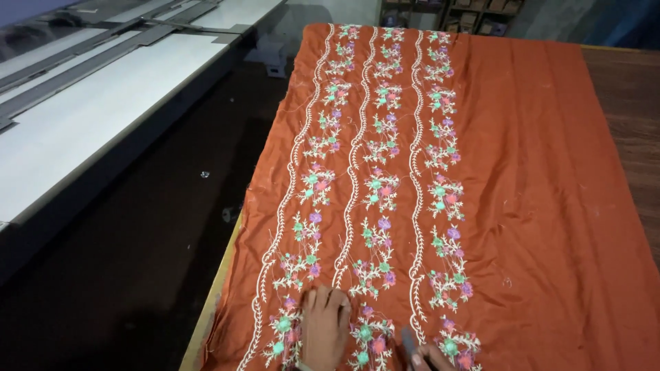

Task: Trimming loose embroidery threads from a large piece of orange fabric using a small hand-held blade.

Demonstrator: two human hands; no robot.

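Observation:
A rust-orange cloth (536, 206) lies spread over a wooden table, with three lengthwise bands of white vine and pink, green and purple flower embroidery (377, 185). My left hand (324, 328) rests flat on the embroidery at the near edge, fingers together, holding nothing. My right hand (427, 357) shows only in part at the bottom edge. It grips a small dark tool (407, 343) whose tip touches the cloth between two flower bands.
The table's yellow edge (218, 288) runs along the cloth's left side and bare brown wood (629, 103) shows at the right. A long grey-white machine bed (96, 117) stands to the left across a dark floor aisle (137, 261). Shelves with boxes (474, 15) stand at the back.

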